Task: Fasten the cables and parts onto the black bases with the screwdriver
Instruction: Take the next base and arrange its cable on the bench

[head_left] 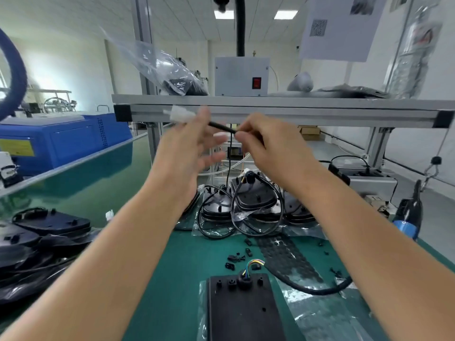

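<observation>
Both hands are raised above the bench with a thin black cable (221,126) stretched between them. My left hand (187,146) holds the end with the white connector (181,114) between thumb and forefinger, and its other fingers are spread and blurred. The fingertips of my right hand (268,143) pinch the cable, which drops from there to a stack of black bases (253,203). A flat black base (241,308) lies at the near edge, with coloured wires (253,264) in its grommet. The black screwdriver (408,212), wrapped in blue tape, hangs at the right.
Small black clips and screws (236,257) lie on the green mat beside a black dotted rubber strip (285,254). More black bases (49,225) are piled at the left. An aluminium shelf frame (283,104) crosses just behind my hands. A blue machine (61,139) stands far left.
</observation>
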Available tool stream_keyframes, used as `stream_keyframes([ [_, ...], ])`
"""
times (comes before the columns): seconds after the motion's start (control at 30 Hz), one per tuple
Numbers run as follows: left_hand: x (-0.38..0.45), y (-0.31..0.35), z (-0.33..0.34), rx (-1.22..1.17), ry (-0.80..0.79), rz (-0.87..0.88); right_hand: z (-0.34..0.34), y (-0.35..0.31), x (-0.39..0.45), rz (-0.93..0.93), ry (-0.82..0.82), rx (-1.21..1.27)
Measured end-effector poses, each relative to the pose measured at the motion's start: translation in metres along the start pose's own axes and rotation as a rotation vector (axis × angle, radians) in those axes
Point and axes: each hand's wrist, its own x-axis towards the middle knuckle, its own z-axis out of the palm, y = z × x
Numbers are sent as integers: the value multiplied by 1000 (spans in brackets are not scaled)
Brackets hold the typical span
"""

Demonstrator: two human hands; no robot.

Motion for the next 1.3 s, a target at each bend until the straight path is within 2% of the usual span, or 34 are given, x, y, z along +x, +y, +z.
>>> stream_keyframes([
  [0.07, 14, 10, 7, -109, 88, -57, 0, -6, 8, -10, -22, -119],
  [0.13, 29, 8, 13, -174, 127, -184, 2, -12, 13, 48, -70, -138],
  [0.33, 65, -25, 10, -195, 58, -500, 13, -22, 12, 595, -315, 465],
  [0.4, 76, -32, 4, -190, 74, -542, 12, -24, 9, 686, -359, 537],
  [0.5, 90, -39, -3, -188, 131, -561, 6, -29, 5, 728, -419, 626],
  [0.67, 107, -53, -13, -172, 273, -546, -5, -44, -11, 721, -417, 788],
  [0.87, 122, -73, -40, -123, 417, -523, -26, -61, -42, 556, -313, 898],
  [1.17, 97, -132, -84, -42, 467, -695, -24, -54, -77, 323, -187, 636],
  [1.3, 83, -159, -102, -10, 470, -761, -17, -40, -86, 384, -212, 730],
])
